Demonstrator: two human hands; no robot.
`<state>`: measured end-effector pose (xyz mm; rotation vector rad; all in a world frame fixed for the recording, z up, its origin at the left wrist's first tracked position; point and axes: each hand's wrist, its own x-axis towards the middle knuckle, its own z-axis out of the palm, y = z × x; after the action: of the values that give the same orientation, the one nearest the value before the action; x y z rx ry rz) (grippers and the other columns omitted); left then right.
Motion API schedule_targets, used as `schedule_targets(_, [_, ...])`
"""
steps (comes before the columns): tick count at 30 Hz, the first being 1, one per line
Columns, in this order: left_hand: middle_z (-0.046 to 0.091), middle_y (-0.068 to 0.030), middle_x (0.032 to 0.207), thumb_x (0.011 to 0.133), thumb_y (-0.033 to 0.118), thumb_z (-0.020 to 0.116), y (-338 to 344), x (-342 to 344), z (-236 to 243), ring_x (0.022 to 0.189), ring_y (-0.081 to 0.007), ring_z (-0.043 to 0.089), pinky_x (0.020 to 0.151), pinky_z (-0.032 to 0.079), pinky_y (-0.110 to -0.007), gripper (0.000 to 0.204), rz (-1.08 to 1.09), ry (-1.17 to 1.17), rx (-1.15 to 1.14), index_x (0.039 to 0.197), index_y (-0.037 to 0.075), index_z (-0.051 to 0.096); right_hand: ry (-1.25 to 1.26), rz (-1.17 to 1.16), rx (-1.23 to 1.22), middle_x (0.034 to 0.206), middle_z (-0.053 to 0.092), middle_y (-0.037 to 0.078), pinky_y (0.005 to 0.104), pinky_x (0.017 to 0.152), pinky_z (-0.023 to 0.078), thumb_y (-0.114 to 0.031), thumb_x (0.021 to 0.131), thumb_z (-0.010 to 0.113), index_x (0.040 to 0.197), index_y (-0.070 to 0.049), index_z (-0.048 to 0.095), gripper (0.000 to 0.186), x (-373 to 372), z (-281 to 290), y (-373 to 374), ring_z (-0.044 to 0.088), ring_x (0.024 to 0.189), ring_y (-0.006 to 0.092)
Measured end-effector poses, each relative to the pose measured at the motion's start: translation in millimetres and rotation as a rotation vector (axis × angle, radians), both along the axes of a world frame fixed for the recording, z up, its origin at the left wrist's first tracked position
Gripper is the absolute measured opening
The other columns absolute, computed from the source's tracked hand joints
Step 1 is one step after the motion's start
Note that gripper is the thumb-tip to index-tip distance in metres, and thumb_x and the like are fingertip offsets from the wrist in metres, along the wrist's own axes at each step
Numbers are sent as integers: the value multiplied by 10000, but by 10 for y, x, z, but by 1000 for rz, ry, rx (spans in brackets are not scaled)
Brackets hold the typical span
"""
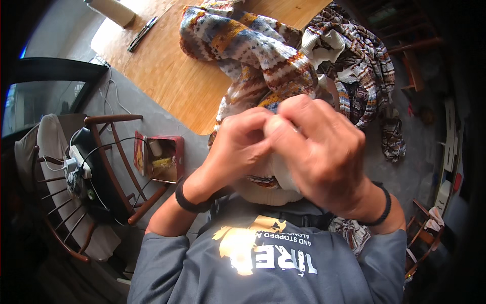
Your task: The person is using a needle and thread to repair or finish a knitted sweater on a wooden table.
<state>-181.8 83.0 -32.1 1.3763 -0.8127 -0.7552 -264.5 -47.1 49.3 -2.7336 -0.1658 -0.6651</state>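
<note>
My left hand [238,144] and my right hand [321,152] meet in front of my chest, fingertips pinched close together. Whatever lies between them is too small or too hidden to make out. Below and behind them a patterned knitted garment [273,55] in white, brown, orange and blue runs from my lap up onto the wooden table [177,76]. Its pale ribbed edge [268,195] rests against my waist, partly covered by my hands. The right hand is slightly blurred.
More striped knitwear [374,66] hangs off the table's right side. On the tabletop lie a dark slim tool [142,34] and a yarn cone [112,11]. To the left stand a wooden chair [114,167] holding a power strip [80,157] and an open red box [174,157].
</note>
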Motion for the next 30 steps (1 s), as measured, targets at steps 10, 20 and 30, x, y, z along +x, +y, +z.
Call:
schedule_targets(10, [602, -67, 893, 746, -99, 696, 40, -85, -42, 820, -144, 578, 702, 474, -263, 177, 113, 102, -143, 864, -2, 607, -77, 574, 663, 710, 523, 108, 326, 459, 501, -139, 770, 574, 783, -28, 530, 121, 259, 117, 1537, 627, 572, 232])
schedule_targets(20, [612, -79, 817, 745, -119, 687, 5, -158, 2, 747, -159, 598, 643, 480, -256, 169, 241, 10, -252, 847, -6, 613, -115, 546, 721, 699, 481, 65, 283, 391, 454, -131, 728, 564, 780, -44, 481, 131, 359, 152, 1522, 563, 507, 164])
schedule_targets(30, [619, -67, 776, 716, -92, 717, -2, -155, 59, 698, -148, 606, 585, 470, -240, 198, 285, -154, -173, 844, 38, 641, -69, 605, 834, 724, 484, 93, 329, 403, 478, -56, 721, 564, 849, -25, 463, 166, 395, 247, 1462, 586, 511, 218])
